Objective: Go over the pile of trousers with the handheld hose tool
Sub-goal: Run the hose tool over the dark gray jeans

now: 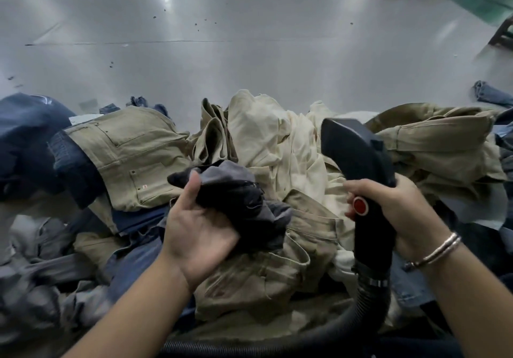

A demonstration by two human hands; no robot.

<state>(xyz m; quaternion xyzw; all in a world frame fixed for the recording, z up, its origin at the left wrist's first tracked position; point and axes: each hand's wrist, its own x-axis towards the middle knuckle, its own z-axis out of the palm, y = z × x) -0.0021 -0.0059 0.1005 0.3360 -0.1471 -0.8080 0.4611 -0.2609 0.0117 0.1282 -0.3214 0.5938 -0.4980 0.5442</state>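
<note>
The right hand (399,205) is gripping the black hose tool (361,169) by its handle, fingers curled round it — the nozzle is pointing up and away, over the cream trousers (277,141). The left hand (200,227) is clutching a bunched dark garment (244,199) just left of the tool. The pile of trousers (249,260) is sprawling across the grey tabletop (249,52) — directly beneath and beyond the nozzle.

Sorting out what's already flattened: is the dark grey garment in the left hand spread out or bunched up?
Bunched up. The left hand grips the dark grey garment in a crumpled wad above the pile, its folds gathered, not laid flat.
</note>
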